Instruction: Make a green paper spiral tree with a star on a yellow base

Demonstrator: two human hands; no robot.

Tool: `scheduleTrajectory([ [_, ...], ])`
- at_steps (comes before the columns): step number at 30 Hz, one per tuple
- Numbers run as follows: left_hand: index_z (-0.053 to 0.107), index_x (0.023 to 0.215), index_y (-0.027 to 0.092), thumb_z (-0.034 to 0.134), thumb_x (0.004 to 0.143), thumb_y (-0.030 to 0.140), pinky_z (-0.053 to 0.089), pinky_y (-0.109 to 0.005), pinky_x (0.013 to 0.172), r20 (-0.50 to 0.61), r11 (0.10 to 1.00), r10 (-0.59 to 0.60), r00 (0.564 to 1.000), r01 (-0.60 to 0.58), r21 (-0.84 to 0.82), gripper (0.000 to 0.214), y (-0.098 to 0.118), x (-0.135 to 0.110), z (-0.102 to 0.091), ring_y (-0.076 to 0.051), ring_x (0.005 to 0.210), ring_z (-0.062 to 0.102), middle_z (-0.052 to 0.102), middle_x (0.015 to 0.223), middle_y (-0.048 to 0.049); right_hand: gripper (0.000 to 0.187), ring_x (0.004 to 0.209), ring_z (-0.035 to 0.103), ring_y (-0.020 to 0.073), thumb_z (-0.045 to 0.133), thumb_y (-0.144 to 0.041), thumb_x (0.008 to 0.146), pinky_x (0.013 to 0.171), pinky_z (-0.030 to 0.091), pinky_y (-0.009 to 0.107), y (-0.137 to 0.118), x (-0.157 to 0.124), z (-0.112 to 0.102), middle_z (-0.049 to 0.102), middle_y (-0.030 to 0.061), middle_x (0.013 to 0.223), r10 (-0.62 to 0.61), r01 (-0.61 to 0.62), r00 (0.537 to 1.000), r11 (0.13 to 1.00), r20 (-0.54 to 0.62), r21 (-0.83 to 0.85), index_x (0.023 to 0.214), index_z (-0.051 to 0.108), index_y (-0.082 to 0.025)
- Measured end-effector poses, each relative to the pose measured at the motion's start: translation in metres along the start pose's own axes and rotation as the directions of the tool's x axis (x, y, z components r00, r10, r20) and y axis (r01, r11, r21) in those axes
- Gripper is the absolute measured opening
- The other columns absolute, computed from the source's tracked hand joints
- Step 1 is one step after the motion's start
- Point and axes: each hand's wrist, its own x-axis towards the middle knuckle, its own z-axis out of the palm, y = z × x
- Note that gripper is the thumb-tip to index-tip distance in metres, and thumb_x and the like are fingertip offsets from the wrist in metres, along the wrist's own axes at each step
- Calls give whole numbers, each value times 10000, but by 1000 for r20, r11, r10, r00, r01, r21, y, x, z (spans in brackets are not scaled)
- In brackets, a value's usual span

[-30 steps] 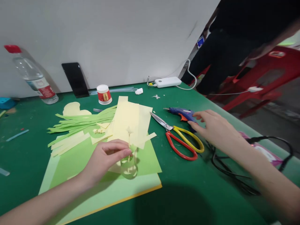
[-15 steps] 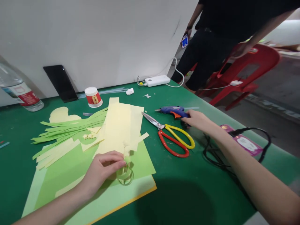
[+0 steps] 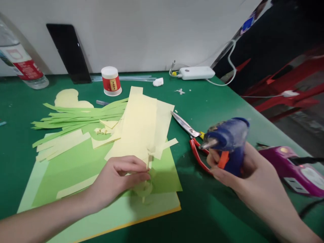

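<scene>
My right hand [image 3: 246, 177] grips a blue hot glue gun [image 3: 229, 140] with an orange trigger, lifted off the table, its nozzle pointing left. My left hand [image 3: 118, 179] pinches a small curled piece of pale paper [image 3: 144, 187] over the green sheets [image 3: 76, 168]. Pale yellow paper strips [image 3: 141, 126] lie just beyond the left hand. Red and yellow scissors [image 3: 189, 135] lie on the green table [image 3: 202, 98], partly hidden behind the glue gun.
Green paper strips [image 3: 78, 118] fan out at the left. A small red and white pot [image 3: 111, 81], a black phone [image 3: 68, 52], a water bottle [image 3: 21, 60] and a white power bank [image 3: 196, 72] stand along the wall. A purple device [image 3: 293, 168] lies at the right.
My right hand closed on the glue gun, lifted it from the table and brought it toward the left hand. The left hand kept its pinch on the paper piece.
</scene>
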Motion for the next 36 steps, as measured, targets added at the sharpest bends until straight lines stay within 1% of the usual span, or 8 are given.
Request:
scheduleTrajectory([
  [3, 750, 678, 217, 666, 716, 162, 464, -200, 532, 3, 1000, 23, 1000, -23, 4, 107, 0, 2, 0, -123, 633, 585, 678, 772, -41, 369, 488, 479, 153, 707, -383, 507, 456, 405, 282, -2, -7, 8, 527, -30, 563, 119, -119, 993, 993, 13, 22, 750, 466, -244],
  [7, 753, 672, 216, 665, 708, 137, 482, -202, 524, 15, 998, -9, 1000, 10, -70, 124, -4, 4, 0, -127, 624, 599, 689, 797, -37, 369, 477, 484, 169, 699, -365, 514, 448, 429, 308, 1, -7, 15, 533, -23, 573, 102, -99, 992, 994, 75, -48, 795, 485, -259],
  [12, 755, 694, 248, 670, 716, 117, 477, -163, 526, -14, 987, 4, 1000, -6, -162, 158, -8, 4, 0, -99, 636, 593, 676, 783, -12, 268, 460, 487, 155, 640, -328, 605, 431, 416, 285, 3, -15, 28, 520, -41, 562, 111, -109, 994, 991, 14, -82, 797, 465, -264],
  [16, 754, 720, 272, 672, 718, 89, 476, -133, 537, -1, 979, -39, 999, 38, -202, 201, -7, 3, 1, -80, 653, 591, 671, 781, 0, 240, 442, 472, 127, 627, -320, 624, 418, 413, 251, 8, -14, 33, 470, -62, 529, 89, -84, 995, 993, 50, -88, 745, 429, -256],
  [22, 756, 715, 260, 674, 708, 73, 515, -180, 546, -3, 982, -39, 999, 38, -187, 204, -5, 4, 2, -116, 662, 606, 675, 786, -26, 305, 426, 481, 137, 641, -389, 603, 381, 420, 254, 19, -5, 30, 498, -41, 531, 51, -26, 990, 981, 131, -190, 757, 419, -246],
  [26, 757, 730, 264, 680, 705, 76, 520, -182, 537, 1, 983, -18, 1000, 18, -184, 205, -7, 5, 2, -124, 666, 615, 681, 800, -33, 312, 446, 491, 141, 637, -418, 619, 386, 425, 257, 23, -3, 28, 530, -19, 581, 18, 8, 993, 975, 114, -221, 798, 451, -243],
  [30, 751, 748, 302, 671, 720, 83, 512, -139, 534, 15, 982, -7, 1000, 10, -189, 234, -8, 4, 2, -96, 666, 611, 680, 814, -4, 305, 439, 493, 142, 626, -422, 636, 375, 421, 248, 25, -2, 27, 525, -15, 563, 10, 39, 986, 958, 168, -283, 786, 435, -237],
  [36, 749, 751, 310, 665, 727, 83, 514, -123, 537, 22, 981, 6, 1000, -1, -192, 244, -9, 3, 1, -88, 666, 616, 679, 820, 3, 309, 459, 498, 143, 621, -444, 649, 386, 426, 247, 25, -2, 26, 526, -9, 583, -4, 60, 985, 944, 171, -323, 772, 424, -240],
])
